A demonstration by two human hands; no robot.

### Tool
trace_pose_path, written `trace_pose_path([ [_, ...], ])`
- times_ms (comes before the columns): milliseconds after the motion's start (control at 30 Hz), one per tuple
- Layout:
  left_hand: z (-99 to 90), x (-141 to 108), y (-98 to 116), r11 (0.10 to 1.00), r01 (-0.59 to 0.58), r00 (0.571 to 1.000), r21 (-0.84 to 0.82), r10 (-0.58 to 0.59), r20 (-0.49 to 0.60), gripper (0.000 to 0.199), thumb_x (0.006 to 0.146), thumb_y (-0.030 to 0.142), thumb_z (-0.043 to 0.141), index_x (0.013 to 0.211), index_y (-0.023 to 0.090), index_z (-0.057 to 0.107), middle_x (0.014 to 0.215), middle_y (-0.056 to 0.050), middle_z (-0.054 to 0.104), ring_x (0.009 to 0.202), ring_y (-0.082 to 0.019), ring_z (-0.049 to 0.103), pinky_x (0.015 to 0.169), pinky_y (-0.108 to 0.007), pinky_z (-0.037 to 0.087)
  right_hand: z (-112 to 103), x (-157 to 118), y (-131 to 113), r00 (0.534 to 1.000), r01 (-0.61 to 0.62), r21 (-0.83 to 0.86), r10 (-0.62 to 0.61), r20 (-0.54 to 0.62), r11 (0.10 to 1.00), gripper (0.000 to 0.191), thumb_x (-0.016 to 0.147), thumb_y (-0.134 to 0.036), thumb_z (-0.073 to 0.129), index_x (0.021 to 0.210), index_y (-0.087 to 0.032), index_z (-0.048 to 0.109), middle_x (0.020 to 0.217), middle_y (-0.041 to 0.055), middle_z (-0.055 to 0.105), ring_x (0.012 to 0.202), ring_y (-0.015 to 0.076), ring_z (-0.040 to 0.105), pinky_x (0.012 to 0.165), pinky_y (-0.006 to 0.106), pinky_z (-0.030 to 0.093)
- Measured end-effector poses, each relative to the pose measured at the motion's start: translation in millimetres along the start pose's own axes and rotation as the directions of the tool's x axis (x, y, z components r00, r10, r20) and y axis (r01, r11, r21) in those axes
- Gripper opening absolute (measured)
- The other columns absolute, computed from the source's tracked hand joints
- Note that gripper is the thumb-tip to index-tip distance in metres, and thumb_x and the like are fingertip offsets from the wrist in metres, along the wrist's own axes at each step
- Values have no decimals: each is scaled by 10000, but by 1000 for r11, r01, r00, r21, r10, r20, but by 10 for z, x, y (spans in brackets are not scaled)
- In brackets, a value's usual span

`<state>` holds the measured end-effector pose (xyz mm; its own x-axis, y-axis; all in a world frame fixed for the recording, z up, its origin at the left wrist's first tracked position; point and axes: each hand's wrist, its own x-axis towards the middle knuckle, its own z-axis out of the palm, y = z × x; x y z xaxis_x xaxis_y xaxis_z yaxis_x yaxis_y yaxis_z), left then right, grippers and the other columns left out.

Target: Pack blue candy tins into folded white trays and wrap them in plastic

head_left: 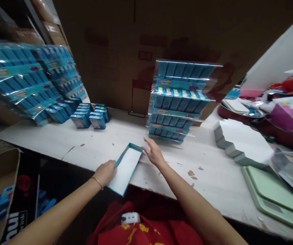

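A shallow open cardboard tray (126, 170), blue at the edges and white inside, is tilted over the table's front edge. My left hand (106, 174) is closed on its left side. At its far right corner is my right hand (153, 152), with thumb and fingers apart; whether it touches the tray I cannot tell. Beyond my right hand rises a stack of filled blue display boxes (177, 102) in clear plastic. Small blue boxes (97, 119) stand in short rows to the left of the tray.
More wrapped blue display boxes (21, 78) lean at the left. A large brown carton (110, 68) stands behind the table (182, 183). On the right are a pale green scale (276, 194) and white folded card pieces (243, 139). An open carton (1, 170) sits low at the left.
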<state>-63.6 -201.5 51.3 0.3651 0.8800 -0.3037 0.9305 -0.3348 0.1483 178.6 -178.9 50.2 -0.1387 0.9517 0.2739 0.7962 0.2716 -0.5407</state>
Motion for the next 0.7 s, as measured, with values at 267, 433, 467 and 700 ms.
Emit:
trace_pose_path([
  [267, -33, 270, 132, 971, 168, 985, -171, -170, 6, 358, 745, 192, 392, 1089, 107, 448, 897, -161, 628, 859, -270, 602, 716, -355, 439, 746, -459, -465, 929, -362, 368, 363, 68, 857, 649, 724, -181, 430, 1341, -114, 241, 1363, 116, 308, 1251, 228, 283, 1028, 389, 275],
  [433, 42, 341, 212, 958, 195, 979, -211, -205, -23, 341, 726, 128, 383, 1047, 63, 482, 885, -195, 626, 847, -294, 605, 700, -371, 443, 905, -301, -519, 934, -351, 277, 311, 178, 895, 826, 597, -25, 333, 1380, -149, 99, 1376, 75, 299, 1268, 206, 260, 1056, 415, 223],
  [467, 34, 334, 180, 953, 204, 976, -222, -215, -27, 342, 737, 155, 390, 1051, 60, 485, 880, -193, 629, 841, -292, 608, 696, -365, 446, 896, -252, -475, 943, -314, 276, 266, 199, 908, 825, 601, -29, 337, 1380, -169, 106, 1371, 65, 311, 1268, 208, 263, 1055, 427, 221],
  [700, -132, 388, -689, 817, 117, 922, -564, -301, -244, 691, 792, 559, 321, 1272, 61, 339, 946, -154, 612, 892, -250, 580, 789, -356, 432, 755, 561, -397, 988, -57, 203, 26, 150, 978, 790, 710, -413, 545, 1362, -149, 185, 1418, 110, 186, 1302, 247, 148, 1060, 452, 159],
])
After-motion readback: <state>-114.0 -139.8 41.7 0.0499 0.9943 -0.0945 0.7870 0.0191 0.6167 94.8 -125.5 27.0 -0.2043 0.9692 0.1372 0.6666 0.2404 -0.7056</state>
